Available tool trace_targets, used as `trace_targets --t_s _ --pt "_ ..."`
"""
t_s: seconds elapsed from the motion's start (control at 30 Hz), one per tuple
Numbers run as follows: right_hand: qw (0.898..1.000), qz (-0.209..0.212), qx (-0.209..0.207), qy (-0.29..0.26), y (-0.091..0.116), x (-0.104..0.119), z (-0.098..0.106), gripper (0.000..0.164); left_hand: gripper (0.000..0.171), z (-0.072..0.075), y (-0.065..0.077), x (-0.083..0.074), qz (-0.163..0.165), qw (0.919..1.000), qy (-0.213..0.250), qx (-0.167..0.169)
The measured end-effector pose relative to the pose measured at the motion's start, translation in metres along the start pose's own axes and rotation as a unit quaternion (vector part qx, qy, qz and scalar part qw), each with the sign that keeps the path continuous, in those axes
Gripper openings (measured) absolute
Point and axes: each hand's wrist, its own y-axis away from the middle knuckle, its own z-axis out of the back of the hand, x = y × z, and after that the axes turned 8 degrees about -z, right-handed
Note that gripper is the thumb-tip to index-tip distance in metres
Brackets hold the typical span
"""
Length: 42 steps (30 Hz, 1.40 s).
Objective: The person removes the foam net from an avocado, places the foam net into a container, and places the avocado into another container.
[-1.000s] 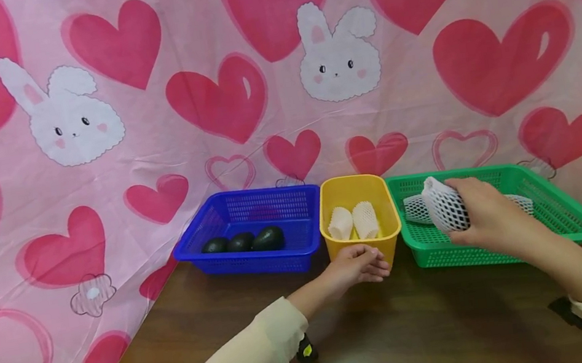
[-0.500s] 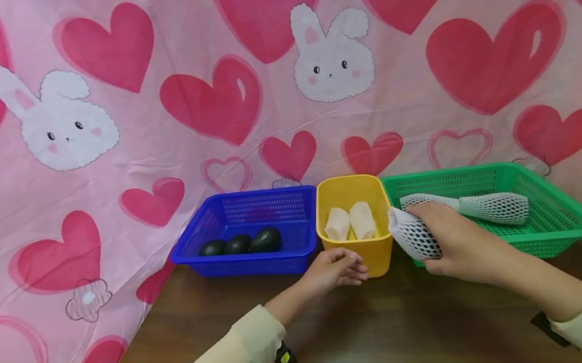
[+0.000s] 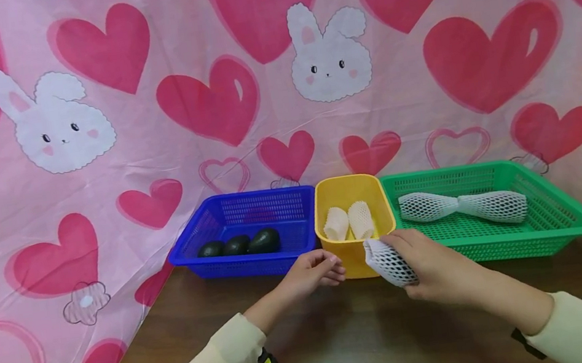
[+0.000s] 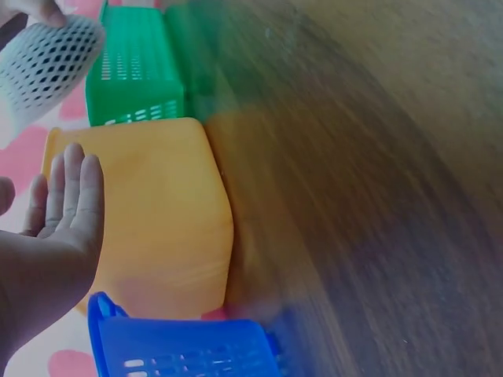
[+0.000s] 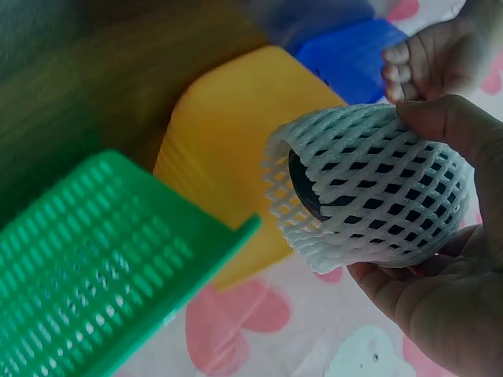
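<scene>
My right hand [image 3: 437, 266] grips an avocado in a white foam net [image 5: 385, 192] in front of the yellow bin [image 3: 355, 259]. In the right wrist view, the dark fruit shows through the mesh and at the net's loose end. My left hand [image 3: 311, 275] holds nothing, its fingers loosely bent, between the blue basket's front and the netted avocado. Two more white foam nets with things inside [image 3: 493, 208] lie end to end in the green basket [image 3: 512, 248]. Inside the yellow bin are two cream foam nets [image 3: 361, 220].
Several dark avocados [image 3: 263, 241] rest along the front of the blue basket [image 3: 258, 266], left of the yellow bin. The three containers stand in a row on the brown wooden table [image 3: 337, 348]. Behind them hangs a pink cloth [image 3: 281, 108] with hearts and rabbits.
My right hand has carried the netted avocado left, from over the green basket to in front of the yellow bin. My left hand has shifted left, away from the bin's front.
</scene>
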Motion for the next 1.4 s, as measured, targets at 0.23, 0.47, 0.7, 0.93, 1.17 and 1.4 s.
trace_targets --t_s 0.23,0.47,0.7,0.93,1.17,1.4 --pt "0.999 0.016 0.035 0.001 -0.003 0.004 -0.018 0.091 0.031 0.007 0.004 0.003 -0.006 0.9997 -0.018 0.012" --pt "0.998 0.019 0.065 -0.005 -0.006 0.007 -0.033 0.088 0.029 0.009 0.011 0.006 -0.004 0.999 -0.043 0.012" --pt "0.995 0.027 0.093 -0.006 -0.01 0.011 -0.051 0.088 0.029 0.014 0.016 0.009 0.0 0.9972 -0.074 0.014" --pt "0.993 0.049 0.109 0.019 -0.016 0.014 -0.068 0.087 0.027 0.017 0.02 0.016 0.009 0.9973 -0.072 0.007" --pt "0.991 0.043 0.126 0.033 -0.019 0.016 -0.077 0.087 0.024 0.018 0.023 0.02 0.016 0.9979 -0.062 0.001" --pt "0.99 0.052 0.126 0.035 -0.022 0.017 -0.078 0.086 0.022 0.019 0.026 0.026 0.025 0.9984 -0.052 -0.001"
